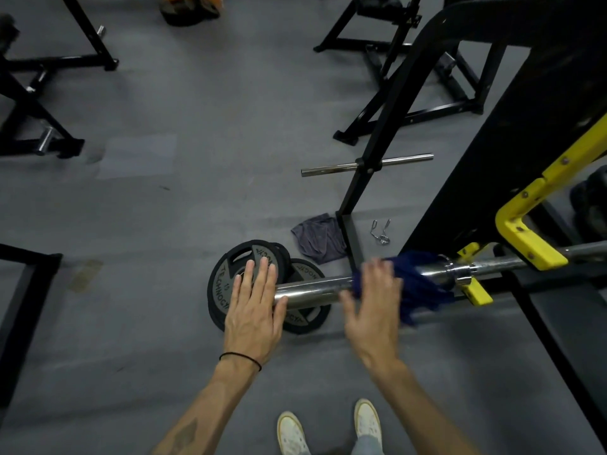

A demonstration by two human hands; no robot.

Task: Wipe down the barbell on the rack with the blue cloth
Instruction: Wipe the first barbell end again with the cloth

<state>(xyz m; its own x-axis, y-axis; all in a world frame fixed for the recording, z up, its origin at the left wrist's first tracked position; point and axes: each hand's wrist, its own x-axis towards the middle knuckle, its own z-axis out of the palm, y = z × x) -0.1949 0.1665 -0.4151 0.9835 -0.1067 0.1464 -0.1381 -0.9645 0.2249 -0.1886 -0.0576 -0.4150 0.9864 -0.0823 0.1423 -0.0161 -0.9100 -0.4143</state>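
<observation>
The chrome barbell [315, 289] lies level across the lower right, its sleeve end pointing left and its shaft resting in the yellow hook [525, 238] of the black rack [532, 133]. The blue cloth [417, 287] is draped over the sleeve close to the collar. My left hand [254, 303] is flat with straight fingers at the sleeve's free end. My right hand [377, 307] is blurred, fingers spread, touching the cloth's left edge on the bar.
Two black weight plates [226, 277] lie on the grey floor under the bar's end. A grey cloth [317, 238] and a spring clip [380, 231] lie by the rack's foot [349, 238]. A chrome peg [328, 167] juts from the upright. Other black frames stand left and behind.
</observation>
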